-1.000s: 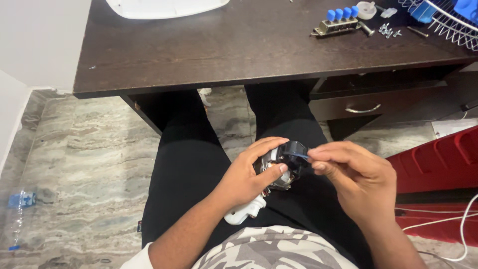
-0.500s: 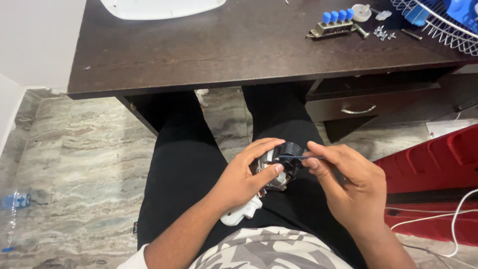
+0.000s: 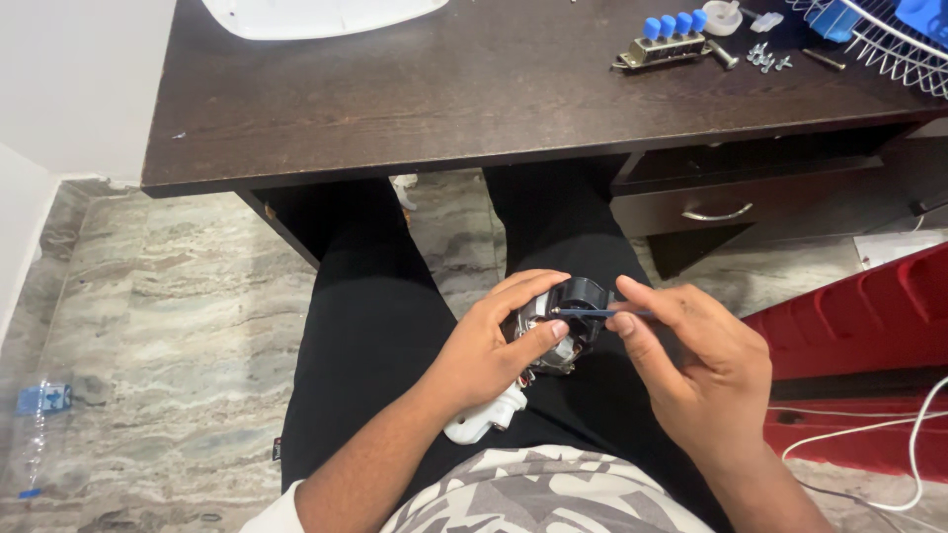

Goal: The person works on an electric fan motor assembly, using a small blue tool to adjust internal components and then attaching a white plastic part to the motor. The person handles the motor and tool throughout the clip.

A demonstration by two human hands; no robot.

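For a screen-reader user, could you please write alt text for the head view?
Seated at a dark wooden desk, a person's left hand holds a small electric motor over the lap while the right hand points a thin blue tool at it.

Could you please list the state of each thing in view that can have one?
Motor: held over the lap, gripped by the left hand.
Screwdriver: level, pinched in the right hand, tip at the motor.
White plug: lying on the lap.
Drawer: slightly open.
Switch block: lying on the desk.
Screws: loose on the desk.
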